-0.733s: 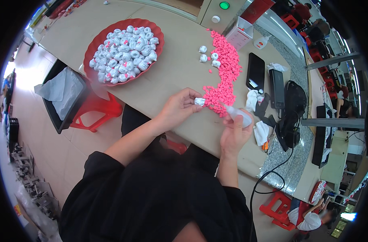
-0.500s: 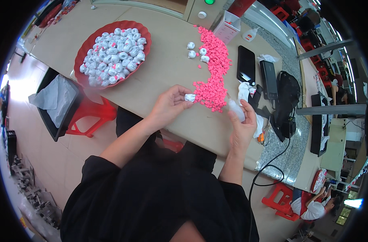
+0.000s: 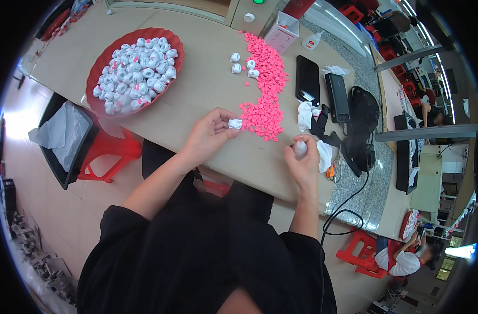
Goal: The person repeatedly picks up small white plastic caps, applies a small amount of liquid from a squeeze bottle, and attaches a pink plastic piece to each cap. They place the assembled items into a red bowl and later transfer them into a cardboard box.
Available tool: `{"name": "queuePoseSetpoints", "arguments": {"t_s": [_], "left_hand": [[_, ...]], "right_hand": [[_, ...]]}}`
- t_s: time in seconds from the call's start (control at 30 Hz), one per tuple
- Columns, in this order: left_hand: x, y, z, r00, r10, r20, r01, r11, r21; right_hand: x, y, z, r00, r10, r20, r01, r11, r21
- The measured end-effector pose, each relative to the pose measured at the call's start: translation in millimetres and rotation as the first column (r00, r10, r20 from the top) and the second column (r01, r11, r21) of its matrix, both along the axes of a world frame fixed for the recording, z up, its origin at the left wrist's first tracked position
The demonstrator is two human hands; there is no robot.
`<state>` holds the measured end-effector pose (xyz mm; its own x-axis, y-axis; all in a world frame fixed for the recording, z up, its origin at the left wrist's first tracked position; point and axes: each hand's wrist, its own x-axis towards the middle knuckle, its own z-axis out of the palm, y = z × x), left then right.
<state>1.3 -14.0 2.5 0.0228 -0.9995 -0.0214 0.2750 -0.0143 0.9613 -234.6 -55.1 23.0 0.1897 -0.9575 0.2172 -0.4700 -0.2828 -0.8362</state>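
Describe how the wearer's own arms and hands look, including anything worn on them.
The loose black top has plain short sleeves, leaving both forearms bare. The left hand and right hand are ungloved. No watch or bracelet shows; rings are too small to tell.

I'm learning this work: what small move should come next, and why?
Probably set the whitish bottle down: it occupies the right hand, the left hand holds a small white piece, and picking from the loose pink pieces beside it would likely take a free hand.
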Motion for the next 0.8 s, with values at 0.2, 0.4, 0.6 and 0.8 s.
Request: {"name": "queuePoseSetpoints", "arguments": {"t_s": [0.2, 0.4, 0.6, 0.8], "left_hand": [[0, 0, 0, 1.0, -0.005, -0.022, 0.005, 1.0, 0.017], [0, 0, -1, 0.999, -0.018, -0.028, 0.019, 1.0, 0.011], [0, -1, -3, 0.997, -0.05, -0.055, 0.049, 0.999, -0.015], [3, -1, -7, 0.99, -0.083, -0.112, 0.08, 0.996, -0.029]], "right_hand": [[26, 4, 1, 0.924, -0.07, -0.376, 0.012, 0.988, -0.154], [22, -6, 0, 0.89, -0.029, -0.454, 0.024, 1.0, -0.017], [12, -13, -5, 0.914, 0.011, -0.405, -0.098, 0.976, -0.193], [59, 17, 3, 0.82, -0.047, 0.571, -0.198, 0.911, 0.36]]}}
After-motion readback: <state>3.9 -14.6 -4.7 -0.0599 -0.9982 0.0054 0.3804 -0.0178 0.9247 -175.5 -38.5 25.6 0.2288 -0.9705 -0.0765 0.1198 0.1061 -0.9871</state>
